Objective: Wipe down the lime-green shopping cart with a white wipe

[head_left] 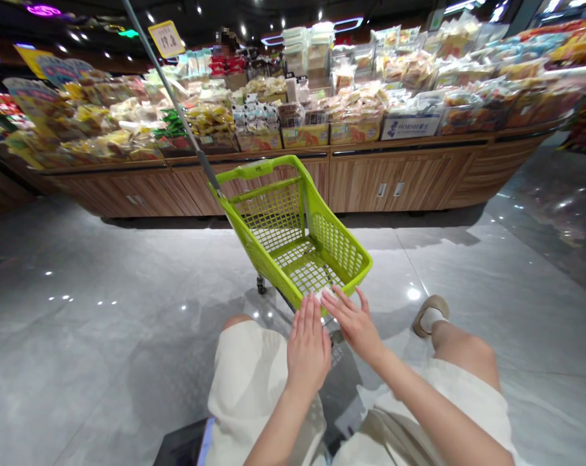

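A small white piece, which looks like a tissue, shows at the fingertips of both hands, over the near rim of a lime-green shopping cart. My right hand has its fingertips on the white piece, thumb and fingers reaching forward. Beside it, my left hand lies flat with its fingers stretched out and close together, its tips next to the white piece. Mostly hidden under the hands is the cart's near end. The cart's basket, with its grid floor and walls, holds nothing that I can see.
Beyond the cart runs a long wooden display counter loaded with packaged foods. A grey pole with a price sign rises from the cart's far left corner. My knees flank the cart's near end above the glossy grey floor. A person stands behind the counter.
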A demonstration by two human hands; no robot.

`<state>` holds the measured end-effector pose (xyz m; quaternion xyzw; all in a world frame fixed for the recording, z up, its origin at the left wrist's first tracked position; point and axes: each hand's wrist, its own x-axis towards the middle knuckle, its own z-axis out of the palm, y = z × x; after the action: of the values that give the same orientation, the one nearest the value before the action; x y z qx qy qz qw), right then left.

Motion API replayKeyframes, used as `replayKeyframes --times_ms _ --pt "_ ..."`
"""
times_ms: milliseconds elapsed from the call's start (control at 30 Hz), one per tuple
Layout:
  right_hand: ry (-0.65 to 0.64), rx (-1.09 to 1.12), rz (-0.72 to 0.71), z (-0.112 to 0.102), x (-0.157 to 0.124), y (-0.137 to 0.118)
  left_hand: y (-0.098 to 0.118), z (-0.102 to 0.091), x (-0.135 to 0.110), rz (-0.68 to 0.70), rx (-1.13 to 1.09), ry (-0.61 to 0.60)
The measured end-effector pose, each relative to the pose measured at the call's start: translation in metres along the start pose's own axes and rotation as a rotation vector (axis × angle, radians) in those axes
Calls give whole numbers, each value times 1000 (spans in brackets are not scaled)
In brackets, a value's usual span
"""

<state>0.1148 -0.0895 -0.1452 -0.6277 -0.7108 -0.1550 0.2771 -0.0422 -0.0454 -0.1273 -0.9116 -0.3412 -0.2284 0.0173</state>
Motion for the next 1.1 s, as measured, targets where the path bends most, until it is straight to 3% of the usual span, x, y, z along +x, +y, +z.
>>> replayKeyframes --times_ms 67,133,200,233,300,400,467,567,633,700,733,800,900,967,1033,1100 --pt "6 -47 16 -9 -2 38 -1 -1 0 3 4 -4" --pt "55 -120 130 -17 -2 81 0 -1 1 7 7 -4" --pt "114 -172 257 -21 0 104 2 0 3 7 11 -1" --pt "132 -175 294 -20 2 103 4 1 3 7 12 2" --pt "125 -125 282 -14 5 77 6 3 5 2 14 3" --pt "44 -1 124 -3 7 16 5 5 5 -5 21 -1" --pt "-11 40 25 -2 7 -1 3 4 4 -5 26 -6" --pt "4 3 25 -10 5 32 1 1 2 7 26 -15" --pt "66 -65 149 -17 4 71 1 0 2 14 21 -16" --pt "121 -122 293 -20 5 95 4 0 3 9 12 -15" --pt "135 -132 339 -20 6 95 6 0 4 5 7 -12" --pt "122 -103 326 -14 9 71 9 1 5 -2 -4 -5" --pt "33 -11 137 -2 13 13 10 3 6 -9 -14 9" --pt "-10 15 27 1 12 -2 8 3 5 -16 -15 2" --pt "-11 -8 -23 -3 10 15 6 1 4 -18 -17 -15" --pt "22 -70 14 -12 6 55 4 0 4 -17 -19 -27"
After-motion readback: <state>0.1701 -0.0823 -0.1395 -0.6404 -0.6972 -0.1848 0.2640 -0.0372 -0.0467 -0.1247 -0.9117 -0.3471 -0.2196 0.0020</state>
